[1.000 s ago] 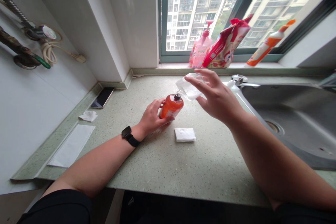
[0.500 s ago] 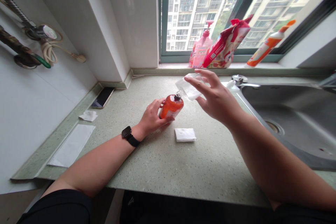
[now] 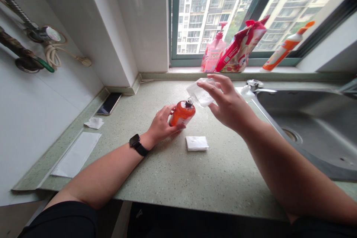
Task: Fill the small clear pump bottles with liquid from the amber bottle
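My left hand (image 3: 164, 123) is wrapped round an orange bottle (image 3: 185, 111) with a dark neck, which leans to the right over the counter (image 3: 167, 171). In my right hand (image 3: 225, 98) is a clear bottle (image 3: 199, 93), tipped so that its mouth points down and left. The two mouths meet at the orange bottle's neck. Whether liquid is flowing between them is too small to tell. Just in front of the bottles lies a folded white tissue (image 3: 197, 143).
A phone (image 3: 109, 103), a crumpled tissue (image 3: 94, 122) and a flat white packet (image 3: 76, 155) lie along the left wall. To the right is a steel sink (image 3: 306, 119). On the sill stand a pink pump bottle (image 3: 212, 54), a red bag (image 3: 241, 48) and an orange-and-white bottle (image 3: 283, 52).
Hardly anything differs. Both hands keep their grip, and the clear bottle stays tipped at the orange bottle's mouth, with only a very slight shift.
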A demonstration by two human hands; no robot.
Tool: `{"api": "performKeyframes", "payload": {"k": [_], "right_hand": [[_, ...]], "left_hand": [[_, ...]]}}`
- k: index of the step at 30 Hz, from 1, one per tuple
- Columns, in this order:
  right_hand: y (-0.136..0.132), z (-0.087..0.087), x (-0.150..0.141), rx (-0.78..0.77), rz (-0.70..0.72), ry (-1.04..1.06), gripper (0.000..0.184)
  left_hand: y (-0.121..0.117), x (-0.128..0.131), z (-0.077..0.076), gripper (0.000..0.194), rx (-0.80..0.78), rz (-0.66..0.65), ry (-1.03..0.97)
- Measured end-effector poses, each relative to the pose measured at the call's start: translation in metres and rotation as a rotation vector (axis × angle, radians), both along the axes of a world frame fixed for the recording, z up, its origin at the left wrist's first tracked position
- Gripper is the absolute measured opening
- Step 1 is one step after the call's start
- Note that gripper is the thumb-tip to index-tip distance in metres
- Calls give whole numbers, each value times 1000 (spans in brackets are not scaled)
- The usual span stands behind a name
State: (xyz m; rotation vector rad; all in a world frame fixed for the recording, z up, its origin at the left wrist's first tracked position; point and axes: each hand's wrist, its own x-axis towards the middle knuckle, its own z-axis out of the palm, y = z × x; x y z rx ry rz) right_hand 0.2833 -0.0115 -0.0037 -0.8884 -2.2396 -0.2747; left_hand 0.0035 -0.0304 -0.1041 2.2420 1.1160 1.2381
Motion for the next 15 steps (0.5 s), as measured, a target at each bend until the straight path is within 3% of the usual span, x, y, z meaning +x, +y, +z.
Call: {"api": "performKeyframes", "payload": {"k": [9,15], "right_hand": [[-5,3,-2,-6,17,-38,95],[-12,6,-7,-16,-5,-26,86]], "left_hand": [[0,-1,-1,82,-5,9,12],[1,-1,-1,82,-3,0,10]]}}
